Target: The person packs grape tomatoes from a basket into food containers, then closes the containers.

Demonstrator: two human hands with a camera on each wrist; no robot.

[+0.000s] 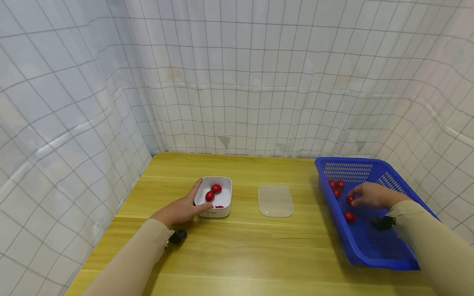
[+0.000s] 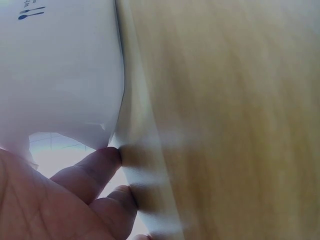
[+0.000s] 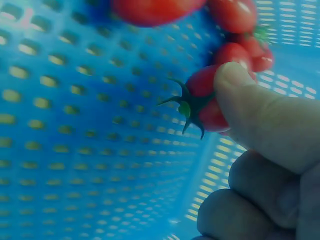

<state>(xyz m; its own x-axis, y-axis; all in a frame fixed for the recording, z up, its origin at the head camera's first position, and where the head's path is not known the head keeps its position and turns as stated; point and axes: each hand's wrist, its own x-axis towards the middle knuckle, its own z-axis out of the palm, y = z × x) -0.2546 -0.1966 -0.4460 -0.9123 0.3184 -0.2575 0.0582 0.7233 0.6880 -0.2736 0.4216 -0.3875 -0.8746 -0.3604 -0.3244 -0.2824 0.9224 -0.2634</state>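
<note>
While left hand cups white container, right hand pinches tomato in blue basket

White container on wooden table, fingers touching its wall

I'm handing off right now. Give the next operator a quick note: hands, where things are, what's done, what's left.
Left hand grips the white container on the table.
Right hand is in the blue basket, pinching a cherry tomato.
Done: about three tomatoes lie in the container.
Left: several tomatoes remain in the basket; the clear lid lies beside the container, not yet on.
</note>
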